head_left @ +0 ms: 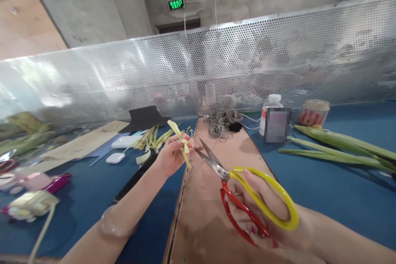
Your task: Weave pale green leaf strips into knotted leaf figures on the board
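Your left hand [168, 159] is pinching the strip [185, 146] — its long axis slanting from upper left to lower right — while your right hand [268, 197] is gripping scissors [221, 171], whose parted blades are pointing left, just beside it.

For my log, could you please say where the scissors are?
In the head view, the scissors are right of centre, held in the right hand.
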{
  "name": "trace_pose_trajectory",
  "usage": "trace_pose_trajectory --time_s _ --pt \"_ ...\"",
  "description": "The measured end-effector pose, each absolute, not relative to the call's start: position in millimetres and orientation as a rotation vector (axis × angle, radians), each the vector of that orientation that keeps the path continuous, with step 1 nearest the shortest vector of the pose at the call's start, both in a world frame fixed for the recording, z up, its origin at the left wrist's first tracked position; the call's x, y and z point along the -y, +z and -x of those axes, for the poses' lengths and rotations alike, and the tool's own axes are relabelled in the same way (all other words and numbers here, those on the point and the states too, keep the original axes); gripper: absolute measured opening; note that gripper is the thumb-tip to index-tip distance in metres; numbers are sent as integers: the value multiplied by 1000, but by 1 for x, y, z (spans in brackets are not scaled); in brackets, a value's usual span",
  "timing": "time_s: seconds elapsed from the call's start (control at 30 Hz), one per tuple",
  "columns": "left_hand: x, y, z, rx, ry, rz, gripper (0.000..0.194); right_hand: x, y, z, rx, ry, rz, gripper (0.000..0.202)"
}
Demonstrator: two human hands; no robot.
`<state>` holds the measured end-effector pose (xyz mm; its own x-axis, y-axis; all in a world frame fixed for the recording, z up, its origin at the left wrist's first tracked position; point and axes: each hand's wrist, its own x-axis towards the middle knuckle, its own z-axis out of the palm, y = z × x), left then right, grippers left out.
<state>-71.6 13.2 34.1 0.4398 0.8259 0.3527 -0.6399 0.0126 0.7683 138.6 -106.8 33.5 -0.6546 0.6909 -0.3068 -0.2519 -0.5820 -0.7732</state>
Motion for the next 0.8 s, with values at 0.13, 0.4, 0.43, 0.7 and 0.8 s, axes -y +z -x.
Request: trace_pose_trajectory --time_s 0.13,0.4,0.43,0.7,0.8 --pt "-10 36 69 -228 1154 -1079 7 106 30 -142 806 2266 742 43" --pt "-5 34 61 -291 1106 -1055 15 110 42 -141 582 2447 595 52" --pt "-4 34 61 -285 1094 -1059 16 110 42 -141 550 2456 578 53" --pt "0 35 60 -232 1028 -1176 17 116 39 -141 471 2457 469 52" --pt "3 33 61 -215 978 -1298 17 119 43 -139 416 2460 442 52"
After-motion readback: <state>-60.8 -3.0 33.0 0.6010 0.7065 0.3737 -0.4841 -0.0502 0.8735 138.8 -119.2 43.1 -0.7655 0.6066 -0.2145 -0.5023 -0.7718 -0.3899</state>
